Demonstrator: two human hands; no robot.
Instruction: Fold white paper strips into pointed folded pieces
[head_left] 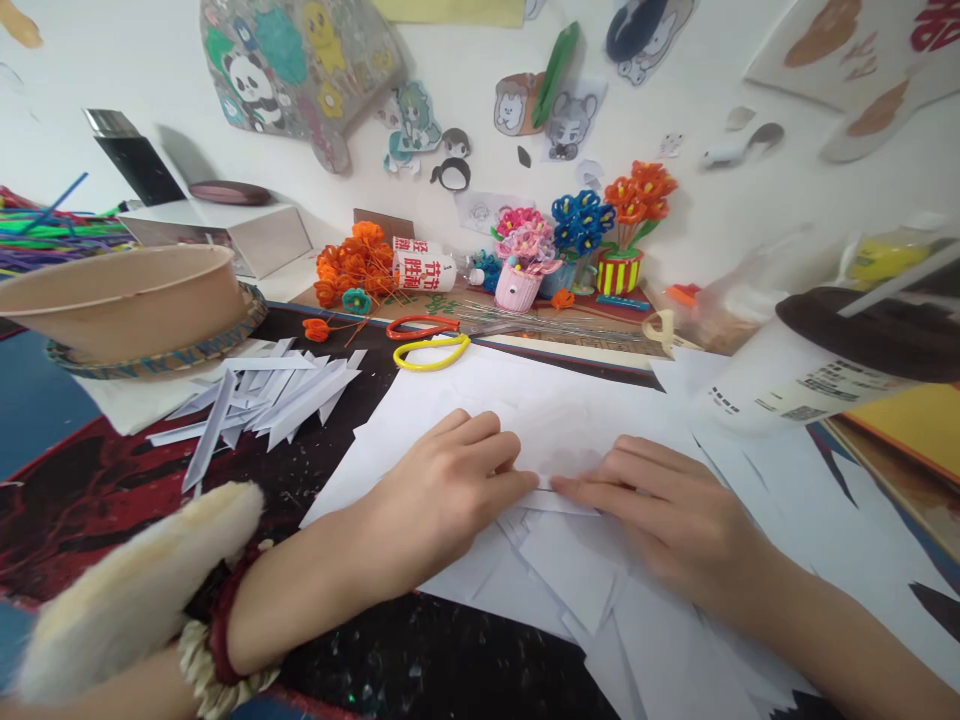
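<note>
A pale scrunchie (196, 660) circles the wrist of the left hand (459, 478), whose curled fingers pinch a paper slip (564, 504) over white sheets (409, 405); the right hand (679, 505), fingertips closed, grips its other end, seemingly mid-fold; piled strips (300, 405) look finished, loose pieces (574, 570) unfolded

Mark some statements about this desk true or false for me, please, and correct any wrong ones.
1. The bare left hand and bare right hand touch white paper. True.
2. The red-and-yellow-handled scissors are in the right hand. False: they lie beyond both hands.
3. Narrow white paper strips lie piled left of the scissors. True.
4. The fuzzy blue flower bunch stands right of the red-and-yellow striped pot. False: it stands left.
</note>
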